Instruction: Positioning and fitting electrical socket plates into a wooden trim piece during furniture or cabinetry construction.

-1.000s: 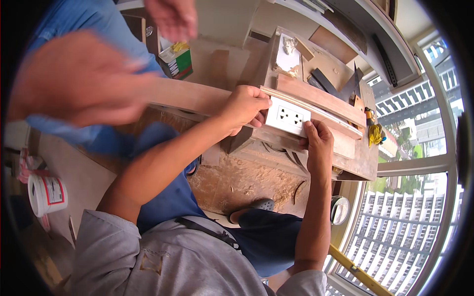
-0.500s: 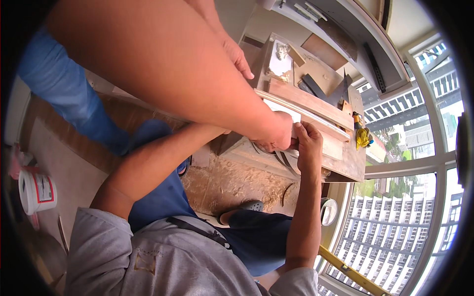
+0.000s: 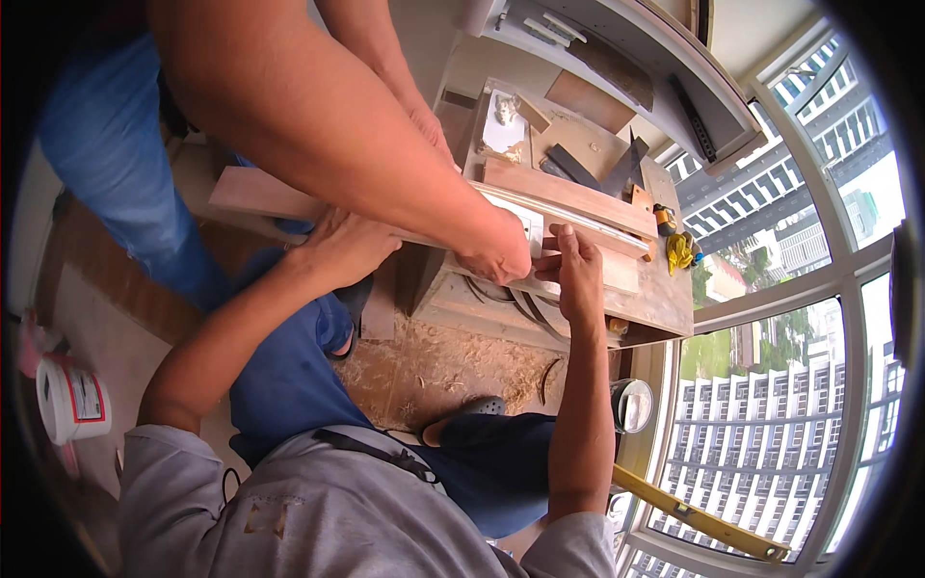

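Observation:
My left hand (image 3: 349,246) lies on a pale wooden board (image 3: 258,193), its fingers round the board's edge. Part of that board is hidden beneath a co-worker's forearm (image 3: 337,125), which crosses from the upper left. On the workbench, the co-worker's near hand (image 3: 501,252) presses down beside a white flat piece (image 3: 528,223). Just right of it is my right hand (image 3: 578,275), raised, thumb and fingers apart, with nothing visible between them. A long wooden strip with a shiny edge (image 3: 588,225) runs past the fingertips.
The workbench (image 3: 660,308) carries a wooden plank (image 3: 568,197), a dark saw-like blade (image 3: 626,169) and a yellow bundle (image 3: 680,252). Wood shavings (image 3: 434,366) cover the floor. A white bucket (image 3: 69,400) stands left; a yellow spirit level (image 3: 703,520) leans near the windows.
My left hand has come out from under the co-worker's arm, and the wooden board now shows at the left. My right hand has opened and parted from the co-worker's hand. The view has shifted slightly.

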The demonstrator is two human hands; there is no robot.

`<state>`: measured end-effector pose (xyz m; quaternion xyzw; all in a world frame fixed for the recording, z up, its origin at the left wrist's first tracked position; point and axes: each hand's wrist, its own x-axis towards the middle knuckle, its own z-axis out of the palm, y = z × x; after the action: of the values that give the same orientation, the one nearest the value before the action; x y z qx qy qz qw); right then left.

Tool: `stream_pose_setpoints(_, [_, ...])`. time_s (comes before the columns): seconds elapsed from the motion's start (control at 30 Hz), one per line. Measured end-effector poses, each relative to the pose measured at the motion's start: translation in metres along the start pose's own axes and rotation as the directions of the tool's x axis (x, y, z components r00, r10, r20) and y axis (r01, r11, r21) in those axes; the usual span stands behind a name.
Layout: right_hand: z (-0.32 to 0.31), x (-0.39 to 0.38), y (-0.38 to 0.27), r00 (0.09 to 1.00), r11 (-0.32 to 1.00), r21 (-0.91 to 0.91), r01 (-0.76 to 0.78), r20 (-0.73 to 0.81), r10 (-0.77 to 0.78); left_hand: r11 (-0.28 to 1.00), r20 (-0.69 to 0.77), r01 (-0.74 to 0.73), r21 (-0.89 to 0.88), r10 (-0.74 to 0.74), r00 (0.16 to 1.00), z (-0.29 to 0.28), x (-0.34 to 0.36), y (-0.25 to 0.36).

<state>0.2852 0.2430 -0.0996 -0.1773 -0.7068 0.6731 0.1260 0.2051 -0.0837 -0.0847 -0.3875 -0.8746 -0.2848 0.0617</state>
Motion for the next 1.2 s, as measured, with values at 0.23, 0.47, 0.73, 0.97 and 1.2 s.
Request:
stream_pose_setpoints(0.23, [-0.027,0.007,-0.001,0.973,0.963,-0.192,0.19,-0.095,-0.211,0.893,-0.161,-0.211,0.398,0.294,0.942,0.042,-0.003,-0.045])
stream_pose_setpoints(0.47, [-0.043,0.007,-0.011,0.846,0.66,-0.629,0.41,-0.009,-0.533,0.8,-0.144,-0.233,0.553,0.367,0.919,0.067,-0.006,-0.066])
stream_pose_setpoints(0.73, [-0.074,0.027,-0.014,0.718,0.427,-0.816,0.39,-0.02,-0.696,0.641,-0.162,-0.245,0.728,0.508,0.846,0.052,0.0,-0.047])
stream_pose_setpoints(0.97, [-0.115,0.043,0.01,0.711,0.253,-0.931,0.265,0.012,-0.703,-0.92,0.69,0.327,0.214,0.379,0.616,0.046,0.078,-0.003])
stream_pose_setpoints(1.2, [-0.109,0.044,-0.002,0.787,0.314,-0.919,0.239,-0.006,-0.617,-0.892,0.604,0.334,0.304,0.452,0.656,0.023,0.068,0.005])
